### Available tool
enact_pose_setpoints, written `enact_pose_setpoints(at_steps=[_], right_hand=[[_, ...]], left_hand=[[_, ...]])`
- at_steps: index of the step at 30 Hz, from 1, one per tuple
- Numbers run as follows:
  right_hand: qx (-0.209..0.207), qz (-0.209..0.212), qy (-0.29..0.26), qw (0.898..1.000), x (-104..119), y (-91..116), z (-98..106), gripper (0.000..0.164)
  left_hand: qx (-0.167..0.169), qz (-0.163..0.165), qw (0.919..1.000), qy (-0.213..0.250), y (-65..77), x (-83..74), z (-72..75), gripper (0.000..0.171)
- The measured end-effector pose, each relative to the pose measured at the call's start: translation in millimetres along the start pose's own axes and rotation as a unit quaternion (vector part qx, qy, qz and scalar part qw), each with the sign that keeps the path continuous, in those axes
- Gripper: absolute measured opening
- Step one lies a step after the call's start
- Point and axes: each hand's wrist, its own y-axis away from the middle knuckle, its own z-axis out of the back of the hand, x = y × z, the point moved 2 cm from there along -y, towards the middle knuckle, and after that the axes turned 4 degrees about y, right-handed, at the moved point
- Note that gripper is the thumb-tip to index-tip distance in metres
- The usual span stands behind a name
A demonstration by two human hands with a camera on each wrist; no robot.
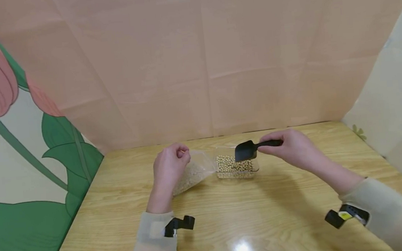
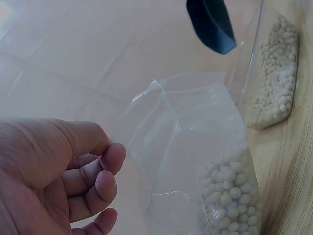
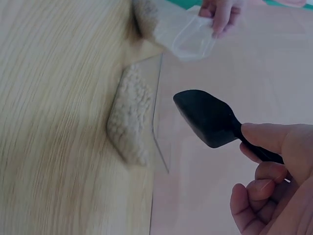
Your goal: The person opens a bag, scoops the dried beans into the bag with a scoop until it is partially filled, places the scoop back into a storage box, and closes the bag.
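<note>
My left hand [image 1: 170,162] pinches the top edge of a clear plastic bag [image 2: 181,147] between thumb and forefinger. Pale round beans [image 2: 230,196], which look like soybeans, fill the lower part of the bag. To its right stands a clear rectangular container [image 1: 237,173] holding more of these beans [image 1: 231,163]. My right hand [image 1: 290,147] grips a small black scoop [image 1: 245,151] by its handle, thumb along the top. The scoop hangs above the container, its blade pointing left toward the bag. No beans show in the scoop in the right wrist view.
Bag and container rest near the back of a wood-grain table [image 1: 213,224]. Behind them rises a pinkish cloth backdrop [image 1: 181,63]. Flower-printed sheets stand at the left and right sides. A small black camera sits on each wrist.
</note>
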Motion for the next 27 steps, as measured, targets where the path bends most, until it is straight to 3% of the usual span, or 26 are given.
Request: enact_pose_setpoints(at_steps=[10,21,27], right_hand=[[0.022,-0.006,0.047,0.999,-12,-10,6,0.032],[0.023,0.04,0.112,0.993,-9,-23,-1,0.024],[0.036,0.035,0.12,0.991,-10,-27,-7,0.025]], left_hand=[[0.001,0.002,1.0,0.0,-0.9,0.6,0.6,0.013],[0.002,0.0,1.0,0.001,-0.3,1.1,0.5,0.013],[0.005,0.001,1.0,0.004,0.0,0.5,0.1,0.013]])
